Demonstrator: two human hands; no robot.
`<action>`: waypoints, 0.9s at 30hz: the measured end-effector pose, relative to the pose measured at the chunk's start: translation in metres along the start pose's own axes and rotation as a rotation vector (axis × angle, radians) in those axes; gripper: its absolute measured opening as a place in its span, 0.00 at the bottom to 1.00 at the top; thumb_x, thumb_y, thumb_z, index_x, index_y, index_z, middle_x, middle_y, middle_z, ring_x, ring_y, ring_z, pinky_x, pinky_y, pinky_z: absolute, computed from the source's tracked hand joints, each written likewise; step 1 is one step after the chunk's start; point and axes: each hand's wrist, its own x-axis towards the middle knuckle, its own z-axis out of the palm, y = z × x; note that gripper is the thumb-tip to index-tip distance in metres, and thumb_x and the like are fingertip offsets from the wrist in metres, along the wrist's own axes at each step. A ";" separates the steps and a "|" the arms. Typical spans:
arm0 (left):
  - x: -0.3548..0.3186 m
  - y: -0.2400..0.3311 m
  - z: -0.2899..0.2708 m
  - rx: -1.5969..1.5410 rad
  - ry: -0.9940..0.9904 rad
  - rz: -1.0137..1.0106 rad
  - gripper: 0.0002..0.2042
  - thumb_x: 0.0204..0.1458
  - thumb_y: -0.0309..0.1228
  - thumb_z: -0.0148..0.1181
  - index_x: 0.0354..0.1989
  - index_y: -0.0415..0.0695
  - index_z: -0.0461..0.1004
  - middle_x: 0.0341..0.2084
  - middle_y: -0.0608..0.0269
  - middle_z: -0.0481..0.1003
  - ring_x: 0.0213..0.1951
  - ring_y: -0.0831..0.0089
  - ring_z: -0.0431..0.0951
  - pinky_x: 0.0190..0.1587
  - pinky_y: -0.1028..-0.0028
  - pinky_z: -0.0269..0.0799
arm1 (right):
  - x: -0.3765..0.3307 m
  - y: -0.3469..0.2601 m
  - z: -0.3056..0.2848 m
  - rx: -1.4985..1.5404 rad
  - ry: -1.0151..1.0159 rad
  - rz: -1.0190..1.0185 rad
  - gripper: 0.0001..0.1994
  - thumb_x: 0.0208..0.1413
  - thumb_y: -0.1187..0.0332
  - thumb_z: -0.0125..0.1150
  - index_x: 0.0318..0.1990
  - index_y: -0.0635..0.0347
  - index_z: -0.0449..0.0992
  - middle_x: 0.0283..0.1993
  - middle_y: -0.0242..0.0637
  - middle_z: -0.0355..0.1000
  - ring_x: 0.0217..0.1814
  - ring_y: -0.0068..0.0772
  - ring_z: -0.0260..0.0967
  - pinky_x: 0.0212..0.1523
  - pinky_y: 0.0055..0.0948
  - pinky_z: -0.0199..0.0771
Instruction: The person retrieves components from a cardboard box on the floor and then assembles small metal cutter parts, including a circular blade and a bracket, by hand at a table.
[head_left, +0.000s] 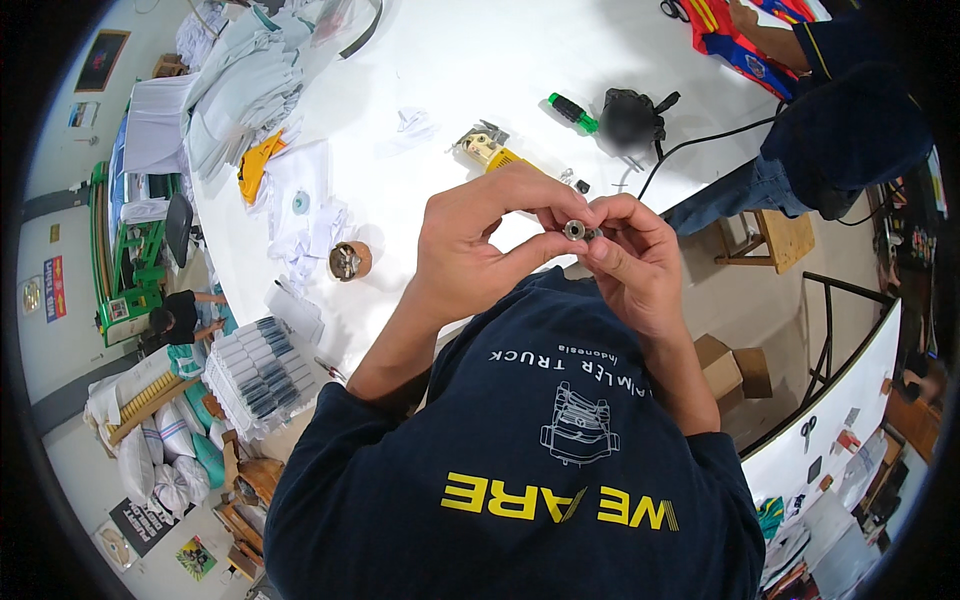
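Observation:
Above the near edge of the white table, my left hand point(468, 232) and my right hand point(640, 262) meet, fingertips closed around a small round metal part point(574, 230). The part has a hole in its middle. Both hands pinch it, and the fingers partly hide it. Just beyond them lies a yellow handheld power tool point(490, 152) with a metal head, its rear hidden behind my left hand. Small dark pieces point(582, 186) lie beside the tool. Farther back is a green and black screwdriver point(572, 113), next to a blurred black object point(630, 122).
A brown round container point(348, 262) with metal bits stands on the left of the white table point(400, 60). White cloth point(230, 120) is heaped behind it. At the upper right, a person point(840, 120) handles a red and blue garment point(735, 45). A black cable point(705, 138) crosses the table.

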 end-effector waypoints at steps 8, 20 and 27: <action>0.003 -0.007 0.000 0.047 0.007 0.075 0.17 0.47 0.10 0.70 0.45 0.35 0.77 0.40 0.50 0.82 0.44 0.65 0.83 0.45 0.70 0.80 | 0.002 0.001 -0.002 0.027 -0.002 0.012 0.12 0.63 0.76 0.67 0.51 0.65 0.75 0.48 0.35 0.76 0.45 0.18 0.68 0.42 0.19 0.67; 0.005 -0.004 -0.014 0.155 0.043 -0.061 0.19 0.51 0.10 0.66 0.51 0.34 0.73 0.45 0.49 0.80 0.49 0.63 0.83 0.53 0.67 0.84 | -0.001 -0.007 0.003 -0.337 0.210 -0.077 0.11 0.62 0.74 0.69 0.49 0.62 0.77 0.40 0.28 0.74 0.36 0.12 0.66 0.27 0.14 0.63; 0.004 -0.010 -0.016 0.227 -0.049 -0.088 0.14 0.51 0.11 0.65 0.47 0.36 0.79 0.44 0.51 0.81 0.47 0.64 0.83 0.51 0.68 0.81 | -0.001 -0.008 0.014 -0.392 0.157 -0.143 0.11 0.61 0.79 0.68 0.49 0.66 0.77 0.44 0.30 0.73 0.40 0.14 0.66 0.38 0.16 0.65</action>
